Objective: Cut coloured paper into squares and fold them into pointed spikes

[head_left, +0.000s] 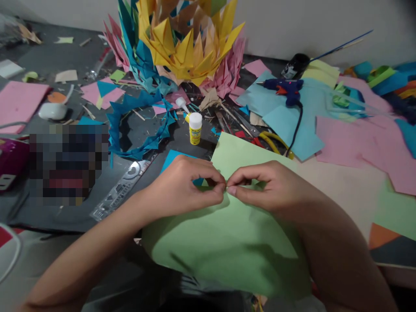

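Observation:
A light green sheet of paper (227, 234) lies in front of me, reaching from the table to my lap. My left hand (185, 184) and my right hand (260, 182) meet at its middle, thumbs and forefingers pinched together on the paper, knuckles up. A blue piece of paper (172, 158) lies just beyond my left hand. A small glue bottle (195, 128) with a white cap stands a little beyond the hands.
A tall folded-paper structure (182, 47) in yellow, pink and blue stands at the back. A blue paper ring (136, 125), a blue glue gun (287, 89) with its cord, yellow-handled scissors (271, 141), a ruler (125, 188) and loose pink and blue sheets cover the table.

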Demonstrator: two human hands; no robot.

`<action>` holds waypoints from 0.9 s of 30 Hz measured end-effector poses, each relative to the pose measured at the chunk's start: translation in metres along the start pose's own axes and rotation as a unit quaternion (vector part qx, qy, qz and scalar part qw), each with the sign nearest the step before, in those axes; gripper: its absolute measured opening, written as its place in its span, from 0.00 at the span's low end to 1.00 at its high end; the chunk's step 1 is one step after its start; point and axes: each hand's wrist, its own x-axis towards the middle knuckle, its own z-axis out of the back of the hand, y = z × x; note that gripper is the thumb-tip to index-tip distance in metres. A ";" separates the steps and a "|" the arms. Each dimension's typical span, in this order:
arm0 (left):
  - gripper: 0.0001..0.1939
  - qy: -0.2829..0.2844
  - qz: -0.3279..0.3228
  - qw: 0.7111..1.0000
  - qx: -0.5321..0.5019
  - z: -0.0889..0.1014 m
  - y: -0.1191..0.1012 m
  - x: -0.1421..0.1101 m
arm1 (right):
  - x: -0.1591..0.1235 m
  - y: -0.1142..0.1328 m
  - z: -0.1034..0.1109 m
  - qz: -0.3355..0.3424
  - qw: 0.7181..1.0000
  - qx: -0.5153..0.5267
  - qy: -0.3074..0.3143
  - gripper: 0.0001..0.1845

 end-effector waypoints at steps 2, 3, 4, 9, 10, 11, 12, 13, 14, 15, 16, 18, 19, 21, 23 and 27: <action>0.05 0.004 0.008 1.000 -0.011 0.000 0.000 -0.001 | 0.000 0.001 0.000 -0.002 1.000 0.003 0.001 0.09; 0.05 0.002 0.010 1.000 -0.014 0.001 0.000 -0.001 | 0.000 0.001 0.001 -0.003 1.000 0.005 0.001 0.09; 0.05 -0.003 0.012 1.000 -0.015 0.001 0.000 -0.001 | 0.001 0.000 0.001 -0.003 1.000 0.006 0.001 0.10; 0.06 -0.042 -0.019 0.999 0.001 0.000 0.004 -0.003 | 0.003 -0.001 0.002 0.022 1.000 0.009 -0.011 0.09; 0.05 -0.044 -0.027 0.999 0.001 0.000 0.004 -0.004 | 0.003 -0.001 0.001 0.026 1.000 0.010 -0.014 0.09; 0.05 -0.045 -0.033 0.998 0.000 0.000 0.005 -0.004 | 0.003 -0.001 0.001 0.028 0.999 0.010 -0.016 0.09; 0.05 -0.047 -0.035 0.998 -0.002 0.000 0.005 -0.004 | 0.003 0.000 0.001 0.030 0.999 0.011 -0.017 0.09; 0.05 -0.047 -0.034 0.998 -0.005 0.000 0.005 -0.005 | 0.003 0.000 0.001 0.031 0.999 0.013 -0.019 0.09; 0.05 -0.047 -0.031 0.998 -0.007 0.000 0.005 -0.005 | 0.003 0.000 0.001 0.032 0.999 0.014 -0.020 0.09; 0.04 -0.045 -0.027 0.999 -0.009 0.000 0.005 -0.005 | 0.003 0.000 0.000 0.033 0.999 0.016 -0.019 0.09; 0.04 -0.043 -0.022 0.999 -0.012 0.000 0.005 -0.006 | 0.003 0.000 0.000 0.033 0.999 0.016 -0.016 0.09; 0.04 -0.038 -0.011 0.999 -0.018 0.000 0.004 -0.006 | 0.003 0.001 0.000 0.031 0.999 0.014 -0.009 0.09; 0.04 -0.037 -0.005 0.999 -0.021 0.000 0.004 -0.006 | 0.003 0.001 0.000 0.030 0.999 0.013 -0.007 0.10; 0.03 -0.037 0.007 0.999 -0.024 0.000 0.003 -0.006 | 0.003 0.001 -0.001 0.027 1.000 0.011 -0.006 0.10; 0.03 -0.040 0.013 0.999 -0.026 0.000 0.003 -0.005 | 0.003 0.001 -0.002 0.027 1.000 0.010 -0.010 0.10; 0.03 -0.044 0.014 0.999 -0.017 0.000 0.003 -0.005 | 0.004 0.001 -0.003 0.035 0.999 0.000 -0.008 0.10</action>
